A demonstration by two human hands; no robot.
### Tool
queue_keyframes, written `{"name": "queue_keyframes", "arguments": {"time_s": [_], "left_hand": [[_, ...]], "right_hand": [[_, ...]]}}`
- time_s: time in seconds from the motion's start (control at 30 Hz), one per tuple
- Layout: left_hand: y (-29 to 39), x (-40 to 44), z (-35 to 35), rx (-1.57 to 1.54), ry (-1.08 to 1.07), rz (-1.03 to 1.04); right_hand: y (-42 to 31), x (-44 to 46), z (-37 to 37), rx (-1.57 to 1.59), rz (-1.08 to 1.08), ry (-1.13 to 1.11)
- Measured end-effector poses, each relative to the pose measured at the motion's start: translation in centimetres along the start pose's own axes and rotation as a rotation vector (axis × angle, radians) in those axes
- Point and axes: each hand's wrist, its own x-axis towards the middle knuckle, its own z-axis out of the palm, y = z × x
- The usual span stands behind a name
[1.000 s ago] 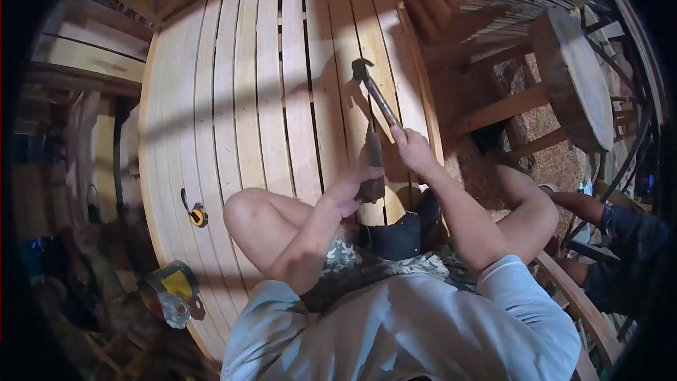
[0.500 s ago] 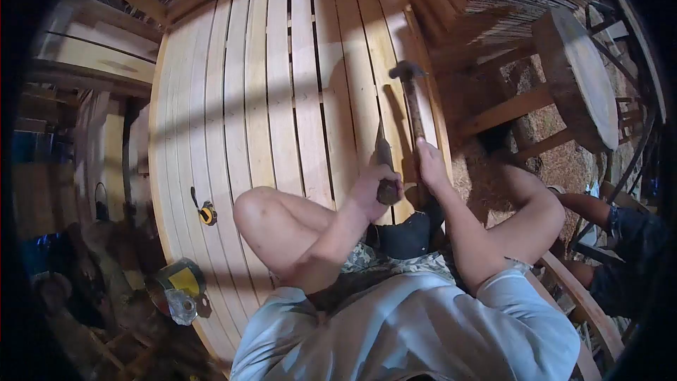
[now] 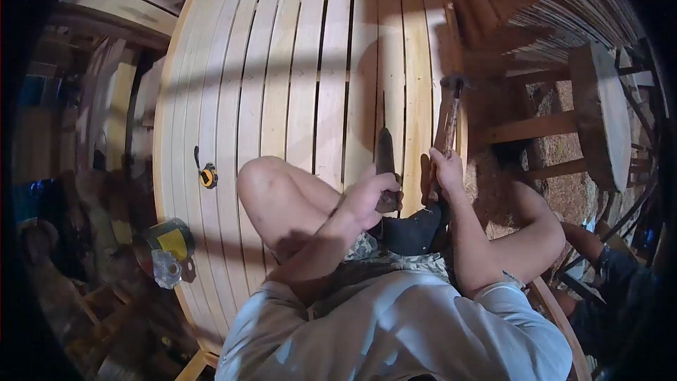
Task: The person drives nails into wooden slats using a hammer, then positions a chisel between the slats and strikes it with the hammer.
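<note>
My left hand (image 3: pixel 368 201) is wrapped round a chisel (image 3: pixel 384 149) with a dark, thick handle; its thin tip points away from me over the slats. My right hand (image 3: pixel 448 171) grips the handle of a claw hammer (image 3: pixel 453 116), whose dark head is raised at the far end, near the right edge of the boards. Both tools are held above a slatted wooden platform (image 3: pixel 278 109), on which I sit with legs folded. A dark cloth or pad (image 3: pixel 412 234) lies in my lap, just below my hands.
A yellow and black tape measure (image 3: pixel 207 176) rests on the slats to the left. By the left edge are a dark can with a yellow label (image 3: pixel 171 238) and a clear plastic item (image 3: pixel 167 269). A wooden stool (image 3: pixel 599 116) and another person's arm (image 3: pixel 584 238) are at the right.
My view has shifted, so the platform looks lower and further right. The hammer has swung to the right and its head looks foreshortened. Both hands keep their tools.
</note>
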Motion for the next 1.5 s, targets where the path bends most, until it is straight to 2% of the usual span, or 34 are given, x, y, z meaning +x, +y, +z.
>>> {"name": "queue_keyframes", "arguments": {"time_s": [0.17, 0.23, 0.33, 0.67, 0.8, 0.87, 1.0, 1.07, 1.13, 1.17, 1.23, 1.37, 1.43, 1.5], "left_hand": [[0.0, -1.2, 0.3, 0.014, 0.027, -0.012], [-0.3, -1.8, 0.2, 0.043, 0.155, -0.018], [-0.6, -1.7, -1.3, 0.017, 0.064, -0.028], [1.5, 1.4, -0.4, 0.063, 0.075, -0.106], [1.2, 2.8, -0.5, 0.081, 0.199, -0.124], [2.2, 4.4, -0.8, -0.084, 0.097, -0.143], [6.6, 4.8, 1.1, -0.181, 0.105, -0.032], [6.1, 5.7, -2.1, -0.196, 0.010, -0.035], [6.2, 5.1, -5.1, -0.255, -0.189, -0.007], [6.9, 4.4, -5.7, -0.247, -0.200, -0.001], [7.5, 3.0, -6.5, -0.423, -0.188, -0.179], [6.5, 2.5, -6.2, -0.313, -0.111, -0.101], [7.1, 2.2, -7.2, -0.315, -0.236, -0.127], [7.1, 2.5, -7.2, -0.257, -0.210, -0.135]], "right_hand": [[0.0, 0.0, 0.0, -0.018, 0.020, 0.010], [0.0, 0.1, 0.0, -0.014, 0.030, 0.012], [0.1, 0.1, 0.1, -0.026, 0.034, 0.018], [0.0, 0.0, 0.6, 0.010, -0.033, 0.032], [0.1, 0.0, 1.1, -0.009, -0.043, 0.038], [-0.3, -0.2, 1.1, -0.020, -0.073, 0.030], [1.1, 0.8, 0.1, -0.055, -0.065, -0.018], [1.2, 0.2, -0.3, -0.027, -0.094, -0.035], [2.6, 1.8, -0.5, -0.108, -0.101, -0.023], [1.8, 0.7, -0.2, -0.077, -0.119, -0.015], [0.7, -0.2, 0.0, -0.083, -0.118, -0.022], [0.7, -0.4, -0.1, -0.106, -0.109, -0.058], [0.9, -0.2, -0.2, -0.104, -0.105, -0.055], [1.3, 0.0, -0.1, -0.093, -0.095, -0.047]]}}
